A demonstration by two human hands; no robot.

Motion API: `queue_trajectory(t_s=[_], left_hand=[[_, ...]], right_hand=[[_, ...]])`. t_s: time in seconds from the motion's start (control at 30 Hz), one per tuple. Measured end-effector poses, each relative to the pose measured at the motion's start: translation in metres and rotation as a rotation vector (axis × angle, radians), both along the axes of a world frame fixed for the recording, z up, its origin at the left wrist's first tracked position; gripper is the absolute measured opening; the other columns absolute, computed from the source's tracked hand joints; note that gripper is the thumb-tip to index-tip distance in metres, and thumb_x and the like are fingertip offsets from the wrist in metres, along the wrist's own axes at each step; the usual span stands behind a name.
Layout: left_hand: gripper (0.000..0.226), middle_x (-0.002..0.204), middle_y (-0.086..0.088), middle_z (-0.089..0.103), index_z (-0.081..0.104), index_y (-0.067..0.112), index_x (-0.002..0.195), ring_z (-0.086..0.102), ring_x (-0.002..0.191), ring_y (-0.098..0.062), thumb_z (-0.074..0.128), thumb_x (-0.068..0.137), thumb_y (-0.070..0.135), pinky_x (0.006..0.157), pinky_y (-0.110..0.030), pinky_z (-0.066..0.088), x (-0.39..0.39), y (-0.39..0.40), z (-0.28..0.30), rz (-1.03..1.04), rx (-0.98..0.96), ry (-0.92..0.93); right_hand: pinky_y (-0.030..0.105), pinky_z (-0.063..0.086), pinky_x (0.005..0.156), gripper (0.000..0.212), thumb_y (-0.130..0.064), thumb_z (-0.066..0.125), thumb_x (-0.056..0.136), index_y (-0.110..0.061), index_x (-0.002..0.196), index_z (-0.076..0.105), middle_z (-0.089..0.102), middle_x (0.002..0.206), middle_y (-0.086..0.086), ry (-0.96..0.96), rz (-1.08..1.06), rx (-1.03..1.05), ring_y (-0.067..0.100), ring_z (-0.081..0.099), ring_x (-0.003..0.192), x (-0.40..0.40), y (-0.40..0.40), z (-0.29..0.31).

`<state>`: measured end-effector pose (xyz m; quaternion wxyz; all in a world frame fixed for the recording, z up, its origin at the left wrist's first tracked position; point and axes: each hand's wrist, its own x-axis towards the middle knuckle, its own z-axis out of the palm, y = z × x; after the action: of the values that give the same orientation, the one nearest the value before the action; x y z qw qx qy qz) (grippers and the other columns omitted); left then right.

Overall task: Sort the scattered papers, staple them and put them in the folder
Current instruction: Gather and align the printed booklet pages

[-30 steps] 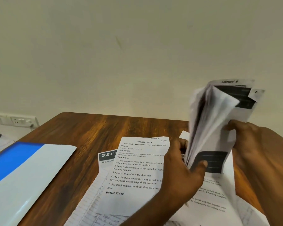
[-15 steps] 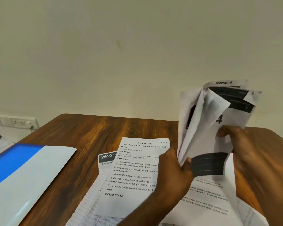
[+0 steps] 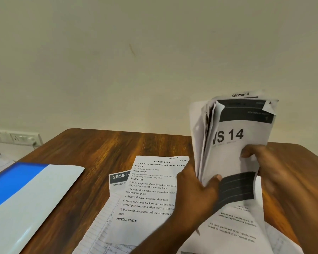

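- I see the left hand [image 3: 196,191] gripping the lower left edge of a stack of papers [image 3: 233,143], thumb curled across the front sheet and fingers behind.
- The right hand [image 3: 262,162] holds the stack's right edge at mid-height, thumb pressed on the front sheet; its fingers are hidden behind the paper.
- The stack stands nearly upright above the wooden table [image 3: 99,149], right of centre. Its front sheet reads "S 14"; the sheets fan apart along the left edge.
- Loose sheets lie flat on the table below the hands: a printed task sheet [image 3: 151,191], a sheet headed "2659" [image 3: 117,178] partly under it, and a lined page [image 3: 103,226].
- A blue-and-white folder [image 3: 26,195] lies at the table's left edge, well apart from the stack.
- A wall socket [image 3: 17,137] sits at far left.
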<state>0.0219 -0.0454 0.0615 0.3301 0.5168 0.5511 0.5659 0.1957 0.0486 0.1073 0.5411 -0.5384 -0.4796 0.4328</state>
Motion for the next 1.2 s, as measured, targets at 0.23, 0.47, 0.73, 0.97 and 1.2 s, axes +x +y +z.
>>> queue_trajectory(t_s=[0.23, 0.47, 0.73, 0.97, 1.2], left_hand=[[0.028, 0.103, 0.026, 0.056, 0.048, 0.038, 0.114, 0.063, 0.098, -0.005, 0.070, 0.100, 0.028, 0.080, -0.018, 0.061, -0.019, 0.004, 0.013, 0.037, 0.127, 0.007], [0.039, 0.108, 0.011, 0.068, 0.054, 0.043, 0.101, 0.071, 0.093, -0.017, 0.081, 0.092, 0.016, 0.075, -0.034, 0.065, -0.052, 0.019, 0.022, 0.093, 0.115, -0.112], [0.036, 0.109, 0.004, 0.074, 0.062, 0.028, 0.116, 0.076, 0.096, -0.022, 0.083, 0.089, 0.019, 0.079, -0.038, 0.066, -0.064, 0.027, 0.012, 0.069, 0.031, -0.199], [0.039, 0.121, -0.003, 0.072, 0.059, 0.033, 0.112, 0.072, 0.111, -0.031, 0.084, 0.088, 0.015, 0.094, -0.052, 0.063, -0.067, 0.029, 0.014, 0.028, 0.018, -0.153], [0.043, 0.121, 0.000, 0.064, 0.049, 0.030, 0.118, 0.066, 0.113, -0.027, 0.081, 0.092, 0.015, 0.093, -0.038, 0.060, -0.068, 0.027, 0.017, 0.007, -0.006, -0.128]], right_hand=[[0.059, 0.055, 0.097, 0.041, -0.014, 0.074, 0.060, -0.013, 0.101, 0.071, 0.073, 0.109, 0.012, 0.147, 0.034, 0.090, 0.042, 0.063, 0.115, -0.001, -0.006, 0.013], [0.030, 0.056, 0.076, 0.032, 0.005, 0.069, 0.086, -0.017, 0.109, 0.064, 0.073, 0.105, 0.003, 0.029, 0.105, 0.182, 0.024, 0.068, 0.098, -0.030, -0.024, 0.011], [0.019, 0.049, 0.066, 0.035, -0.001, 0.074, 0.086, -0.026, 0.103, 0.056, 0.065, 0.101, -0.006, -0.019, 0.080, 0.104, 0.017, 0.064, 0.098, -0.042, -0.026, 0.001], [0.004, 0.047, 0.050, 0.037, -0.002, 0.072, 0.089, -0.016, 0.117, 0.053, 0.058, 0.094, -0.012, -0.083, 0.067, 0.150, 0.009, 0.057, 0.083, -0.034, -0.033, 0.010], [0.019, 0.043, 0.067, 0.038, -0.002, 0.072, 0.088, -0.025, 0.104, 0.046, 0.055, 0.100, -0.005, -0.086, 0.079, 0.035, 0.014, 0.055, 0.091, -0.045, -0.031, 0.006]])
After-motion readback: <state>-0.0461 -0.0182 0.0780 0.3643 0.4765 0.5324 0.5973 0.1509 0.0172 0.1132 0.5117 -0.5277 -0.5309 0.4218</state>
